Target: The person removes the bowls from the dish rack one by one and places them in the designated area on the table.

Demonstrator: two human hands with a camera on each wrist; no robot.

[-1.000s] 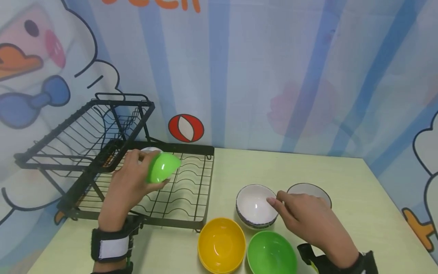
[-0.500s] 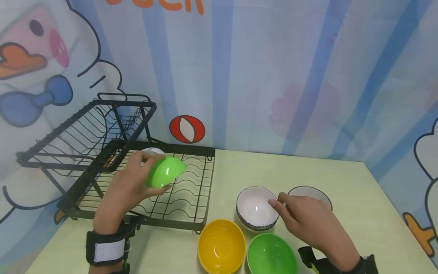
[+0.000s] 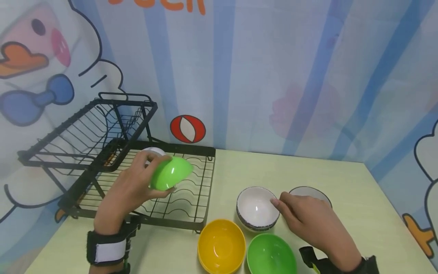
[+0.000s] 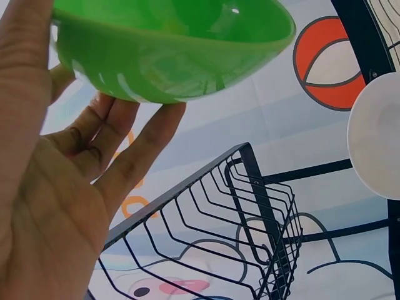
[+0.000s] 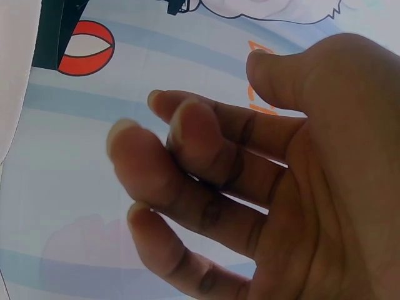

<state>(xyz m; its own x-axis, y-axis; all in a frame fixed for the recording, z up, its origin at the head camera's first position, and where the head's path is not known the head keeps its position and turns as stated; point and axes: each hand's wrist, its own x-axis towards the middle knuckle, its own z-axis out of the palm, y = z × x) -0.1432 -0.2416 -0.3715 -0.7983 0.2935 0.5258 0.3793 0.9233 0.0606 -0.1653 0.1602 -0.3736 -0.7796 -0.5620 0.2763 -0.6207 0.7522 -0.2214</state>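
My left hand (image 3: 137, 180) grips a light green bowl (image 3: 172, 173) over the black dish rack (image 3: 196, 150). Tipped on its side, the bowl has its rounded outside toward the head camera. In the left wrist view, fingers press the bowl's (image 4: 175, 72) underside. A white dish (image 3: 154, 150) stands in the rack just behind that hand, partly hidden by it. My right hand (image 3: 313, 222) hovers with loosely curled fingers beside a white bowl (image 3: 257, 207) with a dark rim, its thumb overlapping the rim in the head view. The right wrist view shows nothing between those fingers.
A yellow bowl (image 3: 221, 245) and a green bowl (image 3: 271, 255) stand on the pale table (image 3: 342, 179) in front of the white bowl. Another white dish (image 3: 311, 192) lies partly behind the right hand. The rack's raised upper basket (image 3: 85, 166) is at the left.
The left hand has shifted slightly right and down over the rack, with the green bowl in its grip. The right hand has hardly moved; the head view has shifted a little.
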